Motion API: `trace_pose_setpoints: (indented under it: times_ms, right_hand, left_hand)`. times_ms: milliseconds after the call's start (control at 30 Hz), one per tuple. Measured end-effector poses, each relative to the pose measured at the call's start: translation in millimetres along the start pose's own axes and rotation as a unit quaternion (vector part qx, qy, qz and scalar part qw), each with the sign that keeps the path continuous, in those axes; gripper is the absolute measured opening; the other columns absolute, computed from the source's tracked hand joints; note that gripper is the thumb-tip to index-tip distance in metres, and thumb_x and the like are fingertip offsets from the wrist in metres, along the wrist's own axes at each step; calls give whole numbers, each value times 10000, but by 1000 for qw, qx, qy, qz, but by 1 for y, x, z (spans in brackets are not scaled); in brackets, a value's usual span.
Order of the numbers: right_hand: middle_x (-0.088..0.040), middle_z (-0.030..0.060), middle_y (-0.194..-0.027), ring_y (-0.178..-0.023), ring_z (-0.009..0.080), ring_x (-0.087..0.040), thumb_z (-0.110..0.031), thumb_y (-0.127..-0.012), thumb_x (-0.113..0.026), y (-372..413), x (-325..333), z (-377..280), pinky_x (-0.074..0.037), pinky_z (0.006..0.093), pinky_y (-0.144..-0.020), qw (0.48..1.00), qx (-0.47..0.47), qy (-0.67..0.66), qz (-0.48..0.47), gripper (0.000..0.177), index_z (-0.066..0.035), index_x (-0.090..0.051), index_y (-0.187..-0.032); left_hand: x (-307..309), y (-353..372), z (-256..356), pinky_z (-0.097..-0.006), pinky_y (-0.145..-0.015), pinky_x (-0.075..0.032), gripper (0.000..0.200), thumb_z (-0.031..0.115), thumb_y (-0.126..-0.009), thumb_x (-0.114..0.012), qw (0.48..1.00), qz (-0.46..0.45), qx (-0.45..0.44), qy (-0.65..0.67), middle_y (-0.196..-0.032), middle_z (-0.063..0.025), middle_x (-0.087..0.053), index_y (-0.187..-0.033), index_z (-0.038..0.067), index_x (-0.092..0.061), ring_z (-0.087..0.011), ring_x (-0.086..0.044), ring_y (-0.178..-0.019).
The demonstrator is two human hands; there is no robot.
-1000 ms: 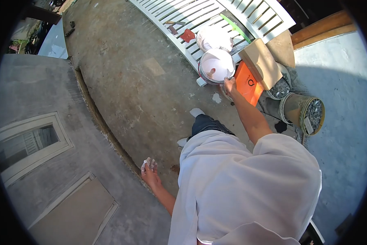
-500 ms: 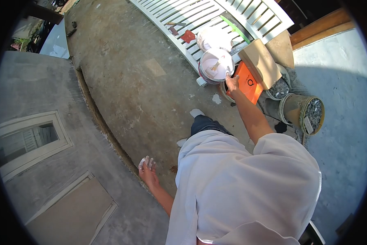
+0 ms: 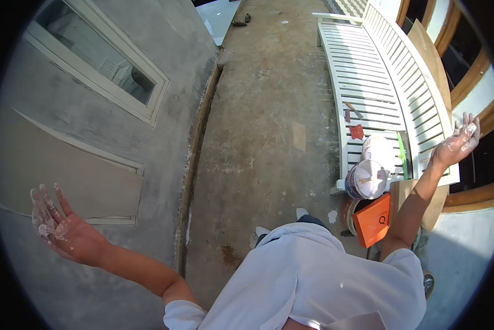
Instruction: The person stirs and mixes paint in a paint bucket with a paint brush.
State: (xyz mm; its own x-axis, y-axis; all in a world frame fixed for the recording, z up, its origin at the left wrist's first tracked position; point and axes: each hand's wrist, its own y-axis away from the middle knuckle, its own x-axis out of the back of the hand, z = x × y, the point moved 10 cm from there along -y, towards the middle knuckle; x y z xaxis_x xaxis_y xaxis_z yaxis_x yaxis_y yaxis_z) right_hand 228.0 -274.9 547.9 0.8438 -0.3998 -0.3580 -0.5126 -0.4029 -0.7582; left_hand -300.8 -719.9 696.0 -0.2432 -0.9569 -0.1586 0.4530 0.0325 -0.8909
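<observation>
My left hand (image 3: 71, 234) is raised at the left with its palm up and fingers apart. White, crumbly residue coats its palm and fingertips, and the grey wall is behind it. Out to the right, my right hand (image 3: 457, 142) is lifted over the end of the bench, open, with white smears on the palm and fingers. Nearest to it, lower down, a bucket of white paste (image 3: 367, 180) stands at the bench's near end with a tool inside. A white bag or tub (image 3: 379, 151) sits behind the bucket. Neither hand touches anything.
A white slatted bench (image 3: 362, 60) runs along the right, holding a red scraper (image 3: 356, 132), a brush-like tool (image 3: 354, 110) and a green strip (image 3: 402, 154). An orange box (image 3: 372, 221) and cardboard (image 3: 403, 192) stand by its end. A gutter edge (image 3: 195, 165) borders the concrete floor.
My right hand has left the bucket's rim and risen to the right. My left hand has swung outward and up, opening wider. The view has turned, bringing more bench into sight.
</observation>
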Motion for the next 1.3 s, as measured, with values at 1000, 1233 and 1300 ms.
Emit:
trace_pose_setpoints:
  times_ms: [1000,1233,1300]
  right_hand:
    - [-577,180,-1034,-816,224,-524,-187,-897,-542,140,-261,-457,-401,322,-691,623,286,-536,-493,286,-48,-538,-1148]
    - [-597,169,-984,-737,196,-527,-178,-880,-572,144,-264,-468,-400,304,-620,612,278,-545,-501,258,-71,-572,-1115]
    - [-602,165,-970,-714,189,-528,-176,-876,-581,146,-264,-472,-400,299,-599,608,284,-547,-500,250,-78,-582,-1105]
  left_hand:
    - [50,-55,258,-542,-1037,-373,388,254,-928,-460,833,-79,-533,-128,-1332,-216,-464,-1188,-21,-544,-366,-469,-1208]
    - [54,-64,256,-536,-1033,-376,387,255,-920,-473,825,-76,-535,-163,-1325,-213,-472,-1184,-17,-549,-363,-474,-1203]
    - [56,-64,260,-534,-1032,-377,386,255,-917,-477,818,-73,-542,-179,-1323,-212,-474,-1183,-15,-550,-362,-475,-1201]
